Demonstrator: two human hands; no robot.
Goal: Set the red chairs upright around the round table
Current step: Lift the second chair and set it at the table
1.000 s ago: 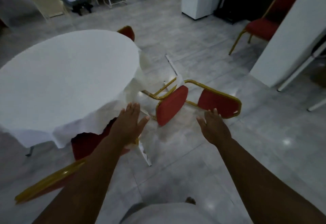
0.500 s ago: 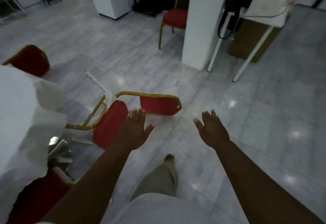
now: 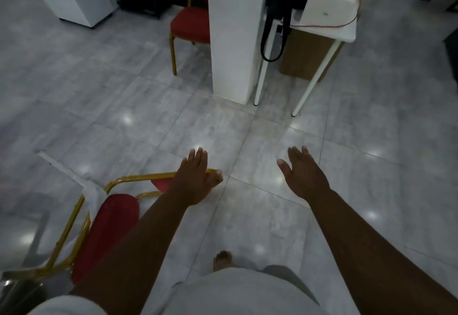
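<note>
Tipped chair: I see a red chair (image 3: 104, 235) lying on its side on the grey tiled floor (image 3: 124, 106), at the lower left of my view and well apart from the white pillar (image 3: 233, 37).
Chair looks: the padded seat is deep red, oval from this angle and stood on edge; the frame is glossy gold tubing, bent in a loop that runs from the seat out toward the pillar side; a slice of the red backrest shows inside that loop.
Chair wrapping: a strip of white material (image 3: 81, 181) lies across the frame and trails over the floor away from the pillar.
Left hand: my left hand (image 3: 193, 181) is held palm-down over the far end of the gold frame, fingers straight and slightly fanned, thumb out to the side; I cannot tell whether it touches the tube.
Right hand: my right hand (image 3: 304, 176) is empty over bare tile, on the pillar side of the chair, fingers loosely spread, gripping nothing.
Upright chair: a second red chair (image 3: 190, 27) stands on its gold legs just beside the pillar, partly hidden behind it.
Side table: a white table (image 3: 332, 29) stands on the pillar's other side, bearing a white box with red wires; a black bag strap (image 3: 272, 32) hangs from it.
Foot: a bare foot (image 3: 223, 260) rests on the tile beside the tipped chair.
</note>
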